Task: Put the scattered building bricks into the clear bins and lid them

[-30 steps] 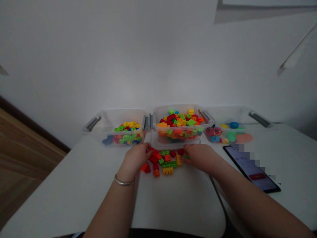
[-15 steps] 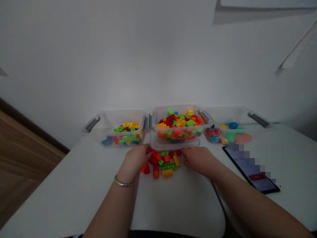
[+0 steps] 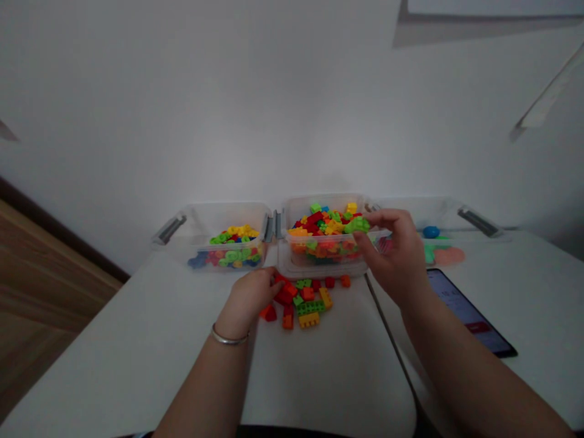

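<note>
My right hand [image 3: 396,258] is raised at the right front corner of the middle clear plastic box [image 3: 328,250]. Its thumb and fingers pinch a green toy building block [image 3: 358,224] over the box's rim. On the table, my left hand [image 3: 250,295] has its fingers and thumb closed at a red building block [image 3: 286,293], at the left side of a small pile. Around it lie a green block [image 3: 311,306], a yellow block [image 3: 309,320], an orange block [image 3: 345,281] and several more. The left fingertips are partly hidden by the hand.
A clear box [image 3: 228,255] of mixed pieces stands left of the middle one. Another clear box [image 3: 479,240] with a blue piece [image 3: 431,232] is at the right, partly behind my right hand. A phone [image 3: 474,316] lies on the right side of the white table [image 3: 319,377].
My right hand has risen from the right edge of the pile to the middle box, now with a green block in its fingers. My left hand has stayed at the red block.
</note>
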`<state>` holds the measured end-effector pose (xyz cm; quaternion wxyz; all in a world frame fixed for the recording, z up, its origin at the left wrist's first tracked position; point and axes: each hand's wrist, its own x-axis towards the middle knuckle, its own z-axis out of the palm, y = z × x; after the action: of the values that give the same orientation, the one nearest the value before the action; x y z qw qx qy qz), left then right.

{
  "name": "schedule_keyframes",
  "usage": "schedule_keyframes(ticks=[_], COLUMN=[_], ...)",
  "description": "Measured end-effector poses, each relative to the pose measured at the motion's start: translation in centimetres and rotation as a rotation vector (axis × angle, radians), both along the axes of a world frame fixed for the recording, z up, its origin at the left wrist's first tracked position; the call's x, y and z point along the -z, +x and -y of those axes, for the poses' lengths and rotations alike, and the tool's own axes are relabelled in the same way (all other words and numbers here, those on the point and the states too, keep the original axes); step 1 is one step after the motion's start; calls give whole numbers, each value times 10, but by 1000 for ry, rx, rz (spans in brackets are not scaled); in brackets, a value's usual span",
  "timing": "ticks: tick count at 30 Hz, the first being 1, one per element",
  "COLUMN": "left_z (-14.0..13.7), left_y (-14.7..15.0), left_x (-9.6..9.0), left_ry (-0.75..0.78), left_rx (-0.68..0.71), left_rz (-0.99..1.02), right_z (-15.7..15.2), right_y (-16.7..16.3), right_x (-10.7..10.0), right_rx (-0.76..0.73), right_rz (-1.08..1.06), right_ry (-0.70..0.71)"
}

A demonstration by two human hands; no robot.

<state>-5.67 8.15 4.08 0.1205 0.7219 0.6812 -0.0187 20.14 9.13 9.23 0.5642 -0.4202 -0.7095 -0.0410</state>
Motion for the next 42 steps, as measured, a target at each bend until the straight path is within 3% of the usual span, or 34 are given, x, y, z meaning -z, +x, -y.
schedule_keyframes(ticks=[5,8,14,20,25,29,33,37,42], left_z=[0,-1,-2,-1,1,2,2,1,2], left_y=[-1,-1,-2,-1,1,2,1,1,2], left_x=[2,3,4,2,0,0,0,0,-1], left_ry=[-10,5,-15,-9,-6,3,5,-8,-3], left_rx=[-1,8,20,7,10,5,5,4,-2], left_rz=[4,5,14,1,-7,4,10,19,20], right_z=[-32,-42,-45,-38,-14,9,19,13,2], right_y=[6,9,8,10,11,5,-5,-10,-6], right_x=[20,28,33,28,8,-7,-8,5,22], right_rx=[106,111,174,145,67,26,80,112,73], right_rz=[-84,-15,203,260,293,416,788,1025,1122], right_ry=[-108,-179,-158,-105,-42,-339,-619,-769,-878])
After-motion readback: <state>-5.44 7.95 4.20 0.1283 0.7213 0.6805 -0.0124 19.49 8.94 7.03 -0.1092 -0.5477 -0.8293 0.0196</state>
